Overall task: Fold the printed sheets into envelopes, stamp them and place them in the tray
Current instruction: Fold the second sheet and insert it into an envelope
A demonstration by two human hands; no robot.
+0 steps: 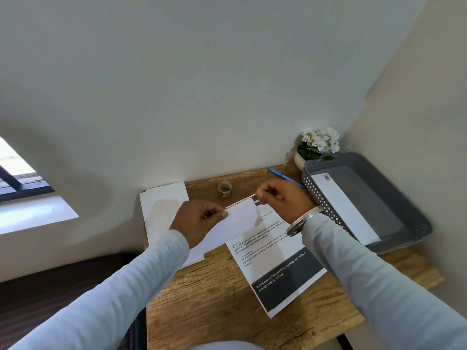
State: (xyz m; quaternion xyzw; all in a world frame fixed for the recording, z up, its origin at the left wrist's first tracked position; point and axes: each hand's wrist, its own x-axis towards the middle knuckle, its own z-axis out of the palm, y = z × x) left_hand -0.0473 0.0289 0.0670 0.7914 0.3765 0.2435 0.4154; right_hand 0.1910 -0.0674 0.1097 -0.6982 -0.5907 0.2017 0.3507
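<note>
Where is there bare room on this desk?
Near left: bare wood between the paper stack, the printed sheet and the desk edge. Also the tray floor beside the envelope. Crowded at the back: left hand, right hand, stamp pot, pen.

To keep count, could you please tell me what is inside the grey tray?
A white envelope, stamped at its far end, lies by the tray's left wall; anything beneath it is covered.

A white-flowered pot plant (319, 145) and a blue pen (285, 177) sit on the wooden desk (214, 294).
</note>
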